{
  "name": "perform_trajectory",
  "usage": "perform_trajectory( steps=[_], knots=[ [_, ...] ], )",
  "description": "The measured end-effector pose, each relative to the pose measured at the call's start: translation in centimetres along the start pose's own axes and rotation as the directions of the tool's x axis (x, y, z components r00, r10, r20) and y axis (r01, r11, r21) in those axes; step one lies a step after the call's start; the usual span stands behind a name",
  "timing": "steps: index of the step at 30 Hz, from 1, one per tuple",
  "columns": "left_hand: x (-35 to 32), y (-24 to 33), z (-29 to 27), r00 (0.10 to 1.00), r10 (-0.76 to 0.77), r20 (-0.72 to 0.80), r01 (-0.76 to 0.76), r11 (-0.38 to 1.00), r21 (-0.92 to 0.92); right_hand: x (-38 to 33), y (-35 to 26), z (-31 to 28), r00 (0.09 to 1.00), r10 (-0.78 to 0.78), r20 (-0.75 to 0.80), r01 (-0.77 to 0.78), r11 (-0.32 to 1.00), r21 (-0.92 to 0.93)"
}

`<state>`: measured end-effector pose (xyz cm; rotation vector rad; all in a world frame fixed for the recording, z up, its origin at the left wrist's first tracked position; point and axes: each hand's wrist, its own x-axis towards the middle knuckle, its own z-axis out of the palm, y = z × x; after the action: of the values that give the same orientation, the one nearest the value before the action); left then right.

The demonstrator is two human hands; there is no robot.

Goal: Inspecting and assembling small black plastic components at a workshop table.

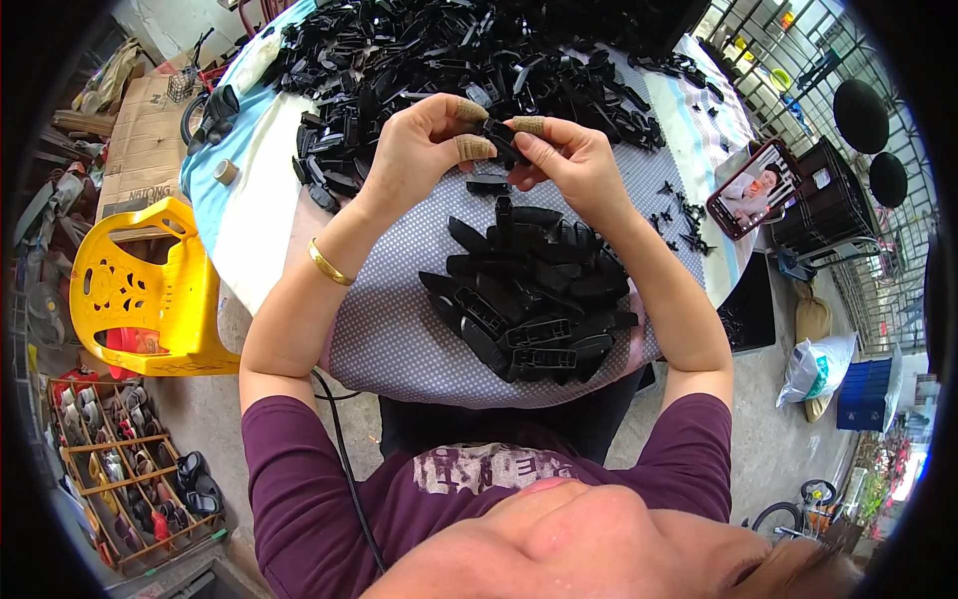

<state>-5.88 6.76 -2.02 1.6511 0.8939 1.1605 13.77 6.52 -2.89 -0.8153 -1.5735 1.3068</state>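
Observation:
Over the far middle of the table, my left hand and my right hand meet at a small black plastic piece. Both are closed, pinching it from either side between thumb and fingers. Tan tape wraps the left thumb and forefinger, and a right fingertip too. The piece's exact kind cannot be made out. Just beyond my hands spreads a large heap of similar black plastic parts. Nearer me, between my forearms, lies a smaller pile of long, curved black parts, some showing hollow undersides. One black part rests below my fingers.
Tiny black pieces are scattered right of my right forearm. A phone leans at the table's right edge beside a black crate. A tape roll sits far left. A yellow plastic chair and shoe rack stand left.

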Motion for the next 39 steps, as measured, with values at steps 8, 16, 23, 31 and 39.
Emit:
perform_trajectory(
  steps=[8,16,23,31,39],
  knots=[
    [-0.5,-0.3,0.7,0.997,-0.013,-0.071,0.002,0.987,-0.158,0.0,0.0,0.4,0.981,-0.185,-0.054,0.177,0.976,-0.124],
    [-0.6,-0.5,0.7,0.999,0.009,-0.049,-0.027,0.926,-0.376,-0.1,0.4,0.9,0.989,-0.145,0.014,0.141,0.930,-0.340],
    [-0.5,-0.5,0.2,0.990,-0.053,0.128,0.102,0.903,-0.417,-0.7,0.0,0.5,0.980,-0.166,0.112,0.198,0.879,-0.433],
    [-0.6,0.1,0.5,0.991,0.127,0.049,-0.108,0.950,-0.294,-0.3,-0.6,0.9,0.917,-0.371,0.149,0.384,0.712,-0.588],
    [-1.6,3.0,0.8,0.913,0.123,0.390,-0.188,0.973,0.135,1.9,1.1,-5.3,0.916,-0.359,0.180,0.348,0.487,-0.801]
  ],
)
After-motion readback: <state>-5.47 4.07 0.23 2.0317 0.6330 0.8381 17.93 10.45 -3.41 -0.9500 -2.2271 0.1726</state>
